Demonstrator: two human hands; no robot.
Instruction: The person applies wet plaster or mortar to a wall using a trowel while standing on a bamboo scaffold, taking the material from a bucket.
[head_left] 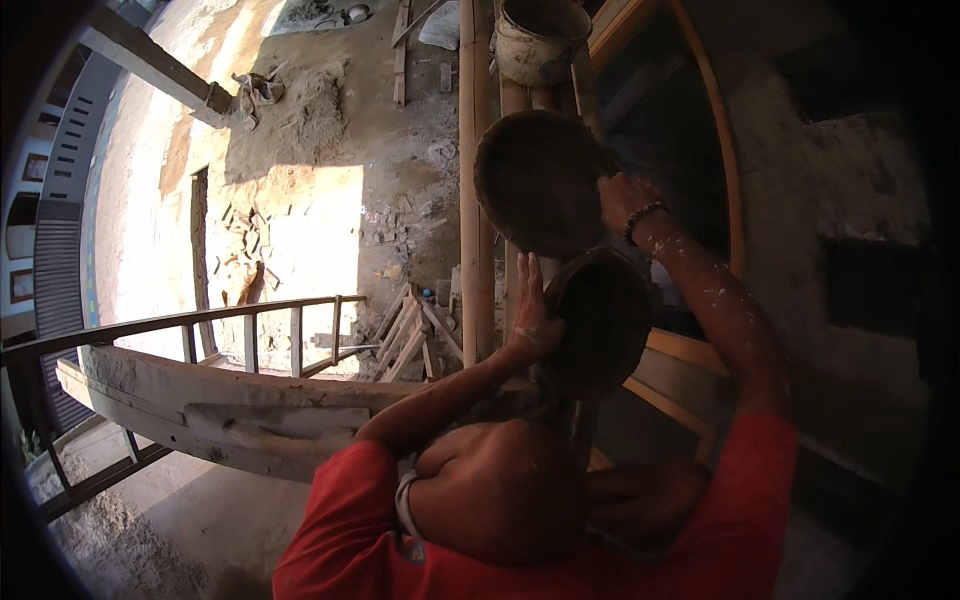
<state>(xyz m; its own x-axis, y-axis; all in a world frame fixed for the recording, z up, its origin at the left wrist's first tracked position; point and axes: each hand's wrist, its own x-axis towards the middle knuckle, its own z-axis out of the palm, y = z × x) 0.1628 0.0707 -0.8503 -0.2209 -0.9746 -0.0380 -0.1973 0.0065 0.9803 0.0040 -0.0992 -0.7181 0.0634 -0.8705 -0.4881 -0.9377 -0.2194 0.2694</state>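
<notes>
A dark round bucket [540,180] shows its shadowed mouth in front of me. My right hand [628,207], with a beaded bracelet at the wrist, is closed at this bucket's right rim. A second dark round bucket [602,325] is nearer to me, just below the first. My left hand [537,318] lies along its left rim, fingers stretched forward and the tips close to the first bucket's lower edge. Shadow hides what is inside both buckets. Pale splashes mark my right forearm.
A mortar-stained bucket [542,42] stands farther ahead on poles. One upright-running pole [477,200] passes left of the buckets. A plank [240,410] and a metal ladder [250,340] extend leftward. Far below lie rubble [245,235], a sand heap [310,115] and wooden pieces [405,335]. Orange-brown frames [725,130] border the right.
</notes>
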